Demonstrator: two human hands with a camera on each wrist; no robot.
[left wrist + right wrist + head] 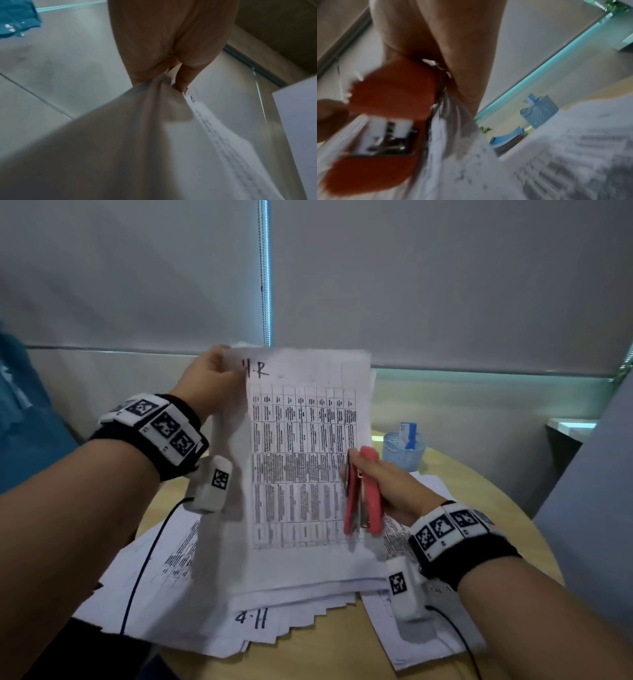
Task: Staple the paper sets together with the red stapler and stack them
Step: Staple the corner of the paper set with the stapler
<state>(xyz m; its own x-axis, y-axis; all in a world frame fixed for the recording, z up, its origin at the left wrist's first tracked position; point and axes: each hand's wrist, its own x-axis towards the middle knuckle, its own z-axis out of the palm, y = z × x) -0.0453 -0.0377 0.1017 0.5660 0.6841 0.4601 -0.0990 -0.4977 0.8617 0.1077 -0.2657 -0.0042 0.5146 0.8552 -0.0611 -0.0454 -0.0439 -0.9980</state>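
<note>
A paper set (pixel 301 460) printed with a table and hand-marked at its top hangs upright above the table. My left hand (pixel 214 378) pinches its top left corner; the left wrist view shows the sheets (pixel 154 135) draping down from that pinch. My right hand (pixel 387 484) grips the red stapler (pixel 363 494) at the set's right edge, nose pointing up. In the right wrist view the stapler (pixel 388 108) is blurred against the sheets. More printed paper sets (pixel 260 618) lie spread on the wooden table (pixel 342 652) below.
A blue mesh cup (pixel 404 451) holding a blue-and-white item stands behind the stapler on the table's far side. A teal cloth (pixel 30 419) sits at the left. Cables run from both wrist cameras across the papers. Grey blinds close the background.
</note>
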